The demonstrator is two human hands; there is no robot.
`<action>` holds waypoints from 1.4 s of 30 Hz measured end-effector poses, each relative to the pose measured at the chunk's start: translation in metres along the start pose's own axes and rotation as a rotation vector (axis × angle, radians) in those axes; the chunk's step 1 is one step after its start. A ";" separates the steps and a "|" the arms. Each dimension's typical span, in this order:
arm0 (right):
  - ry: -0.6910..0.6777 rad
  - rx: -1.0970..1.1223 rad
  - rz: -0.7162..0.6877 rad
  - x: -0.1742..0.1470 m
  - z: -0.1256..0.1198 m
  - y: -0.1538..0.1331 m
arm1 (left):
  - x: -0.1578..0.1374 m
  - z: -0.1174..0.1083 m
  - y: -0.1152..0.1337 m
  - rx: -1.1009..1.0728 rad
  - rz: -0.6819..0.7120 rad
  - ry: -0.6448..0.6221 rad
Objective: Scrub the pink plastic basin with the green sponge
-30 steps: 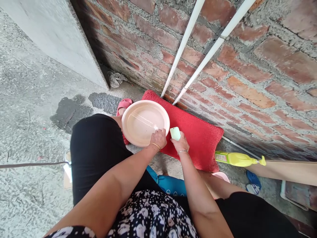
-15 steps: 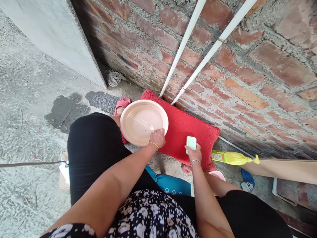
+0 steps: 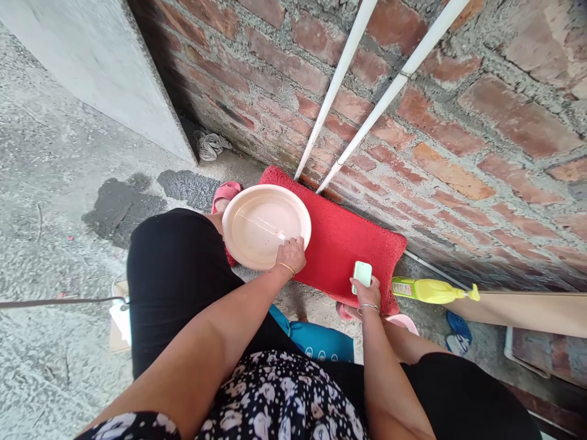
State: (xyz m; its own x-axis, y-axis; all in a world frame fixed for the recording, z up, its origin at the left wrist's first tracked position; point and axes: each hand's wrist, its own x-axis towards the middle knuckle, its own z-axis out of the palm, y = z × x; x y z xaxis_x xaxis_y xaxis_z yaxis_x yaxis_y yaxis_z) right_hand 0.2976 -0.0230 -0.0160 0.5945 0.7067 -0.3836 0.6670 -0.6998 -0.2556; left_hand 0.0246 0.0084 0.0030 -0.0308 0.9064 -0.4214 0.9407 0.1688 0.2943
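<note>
My left hand (image 3: 291, 254) is closed on the near right rim of a pale pink plastic basin (image 3: 257, 229), which rests over the left end of a red mat (image 3: 330, 238). Bright streaks shine inside the basin. Toward the mat's right end, my right hand (image 3: 369, 292) grips a pale green scrub brush (image 3: 362, 274), a rounded block with a small dark spot near its far end. The brush's underside, against the mat, is hidden from me.
A yellow pump bottle (image 3: 431, 291) lies just right of the mat. Two white pipes (image 3: 376, 110) run down the brick wall (image 3: 440, 140) behind it. Blue slippers (image 3: 458, 333) are at the right, and a grey slab (image 3: 114, 67) stands at upper left.
My right hand and the brush have shifted a little to the right and toward me over the mat. My left hand and the basin have stayed in place.
</note>
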 end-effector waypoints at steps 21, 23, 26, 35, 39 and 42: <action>-0.050 -0.014 0.084 -0.009 -0.012 0.023 | 0.001 0.001 -0.001 -0.005 0.003 0.013; -0.027 0.055 0.112 -0.012 -0.010 0.022 | 0.001 0.000 0.000 -0.009 0.001 0.005; -0.065 0.126 -0.052 -0.030 0.007 -0.001 | 0.001 0.000 0.000 -0.010 0.002 0.016; -0.228 -0.156 -0.370 -0.047 0.025 -0.018 | 0.000 -0.002 0.000 0.004 -0.001 0.006; -0.139 -0.078 -0.147 -0.020 -0.002 0.023 | 0.000 -0.003 0.000 0.002 -0.010 -0.014; -0.085 -0.043 -0.080 -0.012 -0.007 0.027 | 0.000 -0.003 0.000 0.001 -0.008 -0.014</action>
State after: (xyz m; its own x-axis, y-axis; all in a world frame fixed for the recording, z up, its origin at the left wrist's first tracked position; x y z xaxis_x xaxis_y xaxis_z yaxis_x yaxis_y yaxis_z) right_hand 0.3113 -0.0492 -0.0121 0.4994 0.7477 -0.4376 0.7309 -0.6348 -0.2506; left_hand 0.0240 0.0100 0.0054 -0.0337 0.8996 -0.4353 0.9407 0.1756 0.2902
